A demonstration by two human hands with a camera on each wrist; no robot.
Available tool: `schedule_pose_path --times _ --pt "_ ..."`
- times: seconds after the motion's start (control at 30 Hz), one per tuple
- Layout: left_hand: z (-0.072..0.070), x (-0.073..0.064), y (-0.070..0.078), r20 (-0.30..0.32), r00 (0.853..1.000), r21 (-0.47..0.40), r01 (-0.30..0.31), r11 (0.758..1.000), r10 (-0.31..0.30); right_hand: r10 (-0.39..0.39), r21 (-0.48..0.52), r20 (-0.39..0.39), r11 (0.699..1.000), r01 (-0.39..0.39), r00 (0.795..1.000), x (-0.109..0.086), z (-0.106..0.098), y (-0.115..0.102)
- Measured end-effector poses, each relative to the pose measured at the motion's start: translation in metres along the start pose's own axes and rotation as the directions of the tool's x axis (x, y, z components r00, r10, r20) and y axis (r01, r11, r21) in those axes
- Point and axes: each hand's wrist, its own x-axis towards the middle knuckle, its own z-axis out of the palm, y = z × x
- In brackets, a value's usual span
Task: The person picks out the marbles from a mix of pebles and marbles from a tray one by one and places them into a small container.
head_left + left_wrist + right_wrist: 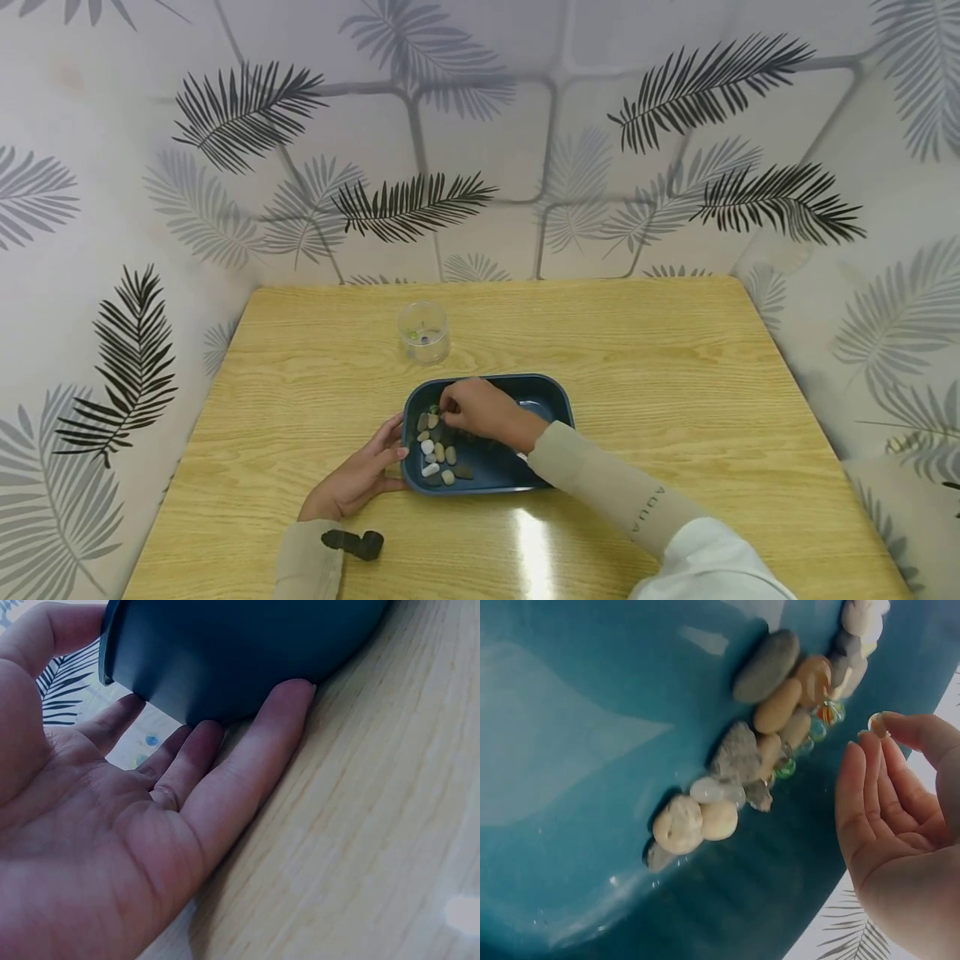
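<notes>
A dark blue rectangular basin (491,488) stands on the table. My left hand (360,479) holds its left end; in the left wrist view the thumb reaches over the rim and the other fingers lie against the outer wall. Inside the basin, in the right wrist view, my right hand (904,802) pinches a small clear glass marble (878,726) between thumb and index finger. Close by lie grey, tan and white pebbles (776,709), with several more glass marbles (819,730) along their edge. The right forearm covers part of the basin in the head view.
A clear cup (424,342) stands behind the basin's left end, with a few small coloured marbles at its bottom. The wooden table (637,350) meets a leaf-patterned backdrop (480,142) at the back. A black strap (352,543) sits on the left sleeve.
</notes>
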Motion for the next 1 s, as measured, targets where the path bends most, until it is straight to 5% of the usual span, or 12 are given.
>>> schedule_pose_path --times 0.4,1.0 --pt "-0.002 0.001 -0.002 0.004 1.0 -0.004 -0.007 1.0 0.007 -0.005 0.119 -0.035 0.993 0.009 0.999 -0.005 -0.024 -0.002" --pt "0.0 0.0 0.001 0.006 1.0 -0.014 -0.008 1.0 0.008 -0.016 0.075 -0.208 0.997 0.032 0.978 0.006 -0.057 -0.001"
